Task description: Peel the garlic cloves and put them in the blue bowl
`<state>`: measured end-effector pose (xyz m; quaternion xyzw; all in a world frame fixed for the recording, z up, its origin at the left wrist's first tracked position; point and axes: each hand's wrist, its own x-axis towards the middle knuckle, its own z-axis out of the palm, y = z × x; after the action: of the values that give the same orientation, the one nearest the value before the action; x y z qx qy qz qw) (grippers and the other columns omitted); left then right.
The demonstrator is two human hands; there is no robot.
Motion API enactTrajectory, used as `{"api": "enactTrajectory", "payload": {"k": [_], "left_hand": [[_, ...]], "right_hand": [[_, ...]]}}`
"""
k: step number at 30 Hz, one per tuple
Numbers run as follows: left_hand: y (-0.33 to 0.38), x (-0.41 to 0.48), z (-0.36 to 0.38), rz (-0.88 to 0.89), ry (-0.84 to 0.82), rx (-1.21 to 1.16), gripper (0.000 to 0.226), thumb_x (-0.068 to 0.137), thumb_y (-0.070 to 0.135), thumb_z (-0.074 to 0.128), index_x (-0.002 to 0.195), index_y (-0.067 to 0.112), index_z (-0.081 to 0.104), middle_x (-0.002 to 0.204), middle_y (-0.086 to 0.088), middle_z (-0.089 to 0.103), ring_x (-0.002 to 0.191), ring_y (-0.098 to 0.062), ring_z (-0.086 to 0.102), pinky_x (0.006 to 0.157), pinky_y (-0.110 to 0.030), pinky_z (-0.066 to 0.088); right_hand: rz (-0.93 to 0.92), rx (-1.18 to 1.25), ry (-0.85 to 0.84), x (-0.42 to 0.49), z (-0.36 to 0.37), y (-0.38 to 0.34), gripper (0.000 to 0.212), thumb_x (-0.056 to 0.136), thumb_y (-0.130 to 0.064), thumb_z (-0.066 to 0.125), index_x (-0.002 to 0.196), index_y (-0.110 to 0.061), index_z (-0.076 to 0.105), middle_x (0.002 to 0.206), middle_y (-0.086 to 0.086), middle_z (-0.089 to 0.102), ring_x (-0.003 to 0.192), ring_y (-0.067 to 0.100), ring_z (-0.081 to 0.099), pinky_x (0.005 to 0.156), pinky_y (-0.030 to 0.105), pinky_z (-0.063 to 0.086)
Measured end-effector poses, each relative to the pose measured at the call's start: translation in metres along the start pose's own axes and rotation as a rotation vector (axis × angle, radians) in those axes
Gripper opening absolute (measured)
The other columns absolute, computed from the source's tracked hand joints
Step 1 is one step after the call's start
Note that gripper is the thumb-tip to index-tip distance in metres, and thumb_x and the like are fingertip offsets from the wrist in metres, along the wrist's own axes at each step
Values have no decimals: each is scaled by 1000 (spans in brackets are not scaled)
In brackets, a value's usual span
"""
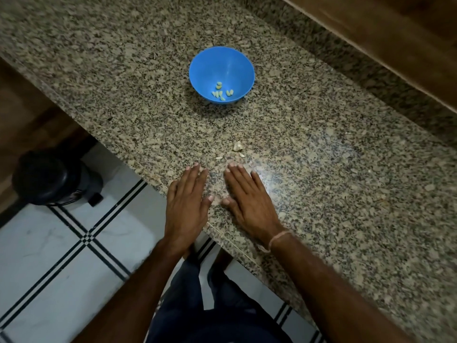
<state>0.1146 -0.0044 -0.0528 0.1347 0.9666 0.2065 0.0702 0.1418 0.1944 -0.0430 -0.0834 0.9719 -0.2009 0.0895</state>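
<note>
**Most cloves already in the bowl, a few bits left on the bench**

So, going left to right: a black pedal bin (53, 178) sat down on the tiled floor. Up on the granite bench (346, 194), the left hand (185, 206) lay flat near the edge, grip released, nothing in it. Just ahead of the fingertips were a small garlic scrap (219, 158) and an unpeeled-looking garlic piece (238, 146). Further back, the blue bowl (205, 65) held several peeled cloves (221, 92). The right hand (249, 204) was also flat and empty.

Looked to me like a pause between cloves. Next move probably needed a fingertip pinch on that remaining piece, then stripping its skin.
</note>
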Motion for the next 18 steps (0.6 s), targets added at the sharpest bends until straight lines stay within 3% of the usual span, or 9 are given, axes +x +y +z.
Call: {"api": "enactTrajectory", "payload": {"k": [2, 4, 6, 13, 15, 18], "left_hand": [[0, 0, 2, 4, -1, 15, 63, 106, 42, 35, 164, 23, 25, 173, 4, 14, 160, -15, 9, 127, -43, 8], [0, -1, 3, 0, -1, 30, 62, 106, 42, 34, 165, 23, 24, 174, 3, 13, 160, -16, 8, 127, -44, 9], [0, -2, 4, -5, 5, 42, 62, 107, 41, 34, 165, 22, 24, 174, 2, 13, 160, -16, 8, 127, -45, 10], [2, -3, 3, 6, -1, 73, 62, 108, 45, 28, 165, 21, 24, 173, 0, 14, 160, -17, 8, 126, -46, 10], [2, -2, 1, 5, -12, 45, 62, 107, 45, 28, 165, 23, 24, 174, 3, 13, 160, -15, 7, 126, -44, 8], [4, -1, -1, -9, 6, -7, 61, 107, 41, 37, 164, 23, 27, 173, 5, 15, 160, -14, 9, 126, -44, 10]], "right_hand": [[91, 66, 42, -23, -4, 2, 75, 110, -58, 23, 167, -20, -6, 175, 0, -13, 161, 13, -13, 132, 47, -4], [227, 1, 33, -44, -5, 1, 77, 108, -61, 13, 165, -17, -14, 173, 2, -23, 160, 17, -21, 131, 52, -4], [323, -79, 2, -55, 0, -5, 78, 110, -60, 15, 164, -14, -19, 171, 5, -28, 158, 21, -26, 130, 57, -4], [264, -23, 25, 2, 8, -32, 79, 110, -60, 14, 164, -11, -17, 171, 9, -28, 158, 24, -27, 128, 58, -9], [231, 76, 51, 6, 6, -28, 81, 111, -59, 25, 165, -12, -13, 172, 8, -23, 159, 23, -22, 131, 53, -4], [231, 246, 148, 3, -2, -19, 88, 104, -43, 59, 167, -14, 4, 176, 6, -1, 162, 23, 4, 131, 42, 12]]}}
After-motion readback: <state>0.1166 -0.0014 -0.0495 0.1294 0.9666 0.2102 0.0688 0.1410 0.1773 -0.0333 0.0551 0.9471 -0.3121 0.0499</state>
